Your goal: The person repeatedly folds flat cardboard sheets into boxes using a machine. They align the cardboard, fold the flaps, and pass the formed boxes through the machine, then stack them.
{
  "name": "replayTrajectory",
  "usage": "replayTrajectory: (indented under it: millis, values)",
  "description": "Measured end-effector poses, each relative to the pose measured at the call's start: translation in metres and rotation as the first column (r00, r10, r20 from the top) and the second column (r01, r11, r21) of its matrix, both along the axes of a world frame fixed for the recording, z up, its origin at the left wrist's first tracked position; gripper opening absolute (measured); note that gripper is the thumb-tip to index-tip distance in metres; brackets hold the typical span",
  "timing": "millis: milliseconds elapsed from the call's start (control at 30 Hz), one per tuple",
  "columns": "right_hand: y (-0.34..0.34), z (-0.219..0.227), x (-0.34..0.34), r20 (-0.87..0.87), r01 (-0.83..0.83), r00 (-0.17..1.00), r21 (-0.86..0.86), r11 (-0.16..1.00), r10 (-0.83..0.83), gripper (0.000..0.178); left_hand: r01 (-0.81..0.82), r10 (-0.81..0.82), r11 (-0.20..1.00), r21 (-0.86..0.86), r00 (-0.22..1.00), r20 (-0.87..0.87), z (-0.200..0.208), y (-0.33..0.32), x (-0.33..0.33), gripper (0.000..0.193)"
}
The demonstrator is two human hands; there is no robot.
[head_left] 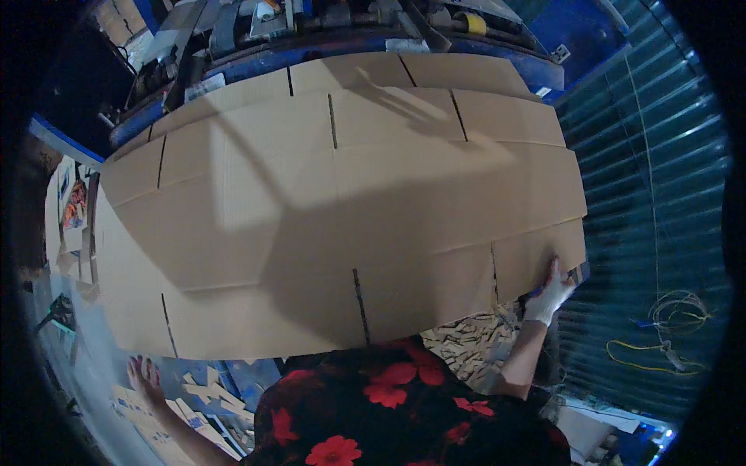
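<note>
A large brown cardboard sheet, creased lengthwise and cut with dark slots, spans the view in front of me. Another slotted sheet shows along its far edge, beneath it. My right hand, in a pale glove, grips the near right corner, its thumb on top and the other fingers hidden below. By the near left corner is my left hand, fingers apart and just off the edge; whether they touch the cardboard I cannot tell.
Beyond the sheets stands a blue machine with rollers. A green corrugated wall rises on the right, with coiled wire hanging there. Cardboard scraps lie on the floor, with more cut pieces near my left arm.
</note>
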State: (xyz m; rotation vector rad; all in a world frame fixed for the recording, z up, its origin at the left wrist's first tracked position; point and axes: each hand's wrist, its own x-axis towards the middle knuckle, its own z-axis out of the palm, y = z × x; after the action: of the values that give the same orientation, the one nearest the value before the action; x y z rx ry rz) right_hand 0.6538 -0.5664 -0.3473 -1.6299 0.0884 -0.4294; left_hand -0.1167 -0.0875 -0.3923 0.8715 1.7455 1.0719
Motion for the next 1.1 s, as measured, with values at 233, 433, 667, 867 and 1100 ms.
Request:
replayTrajectory:
  millis: [233,433,667,867,1100]
  values:
    - [0.014,0.007,-0.01,-0.209,-0.348,0.879,0.336,0.875,0.429,0.057,0.154,-0.232,0.972,0.179,0.758,0.609,-0.006,0.064,0.025,0.047]
    - [0.045,0.056,-0.013,-0.028,-0.246,0.969,-0.074,0.966,0.245,0.036,0.158,-0.315,0.857,0.491,0.914,0.256,0.039,0.033,0.09,0.042]
    - [0.089,0.052,-0.087,-0.159,-0.557,0.816,-0.473,0.683,0.556,0.037,0.239,-0.302,0.858,0.454,0.951,0.069,0.078,-0.018,0.189,0.055]
    - [0.148,0.045,-0.106,-0.224,-0.141,0.538,-0.974,-0.175,0.812,0.069,0.792,-0.697,0.52,0.319,0.61,-0.377,0.104,-0.048,0.271,0.05]
    - [0.172,0.044,-0.11,-0.32,-0.048,0.544,-0.935,-0.352,0.776,0.071,0.992,-0.26,-0.027,-0.122,-0.124,-0.958,0.085,-0.067,0.318,0.065]
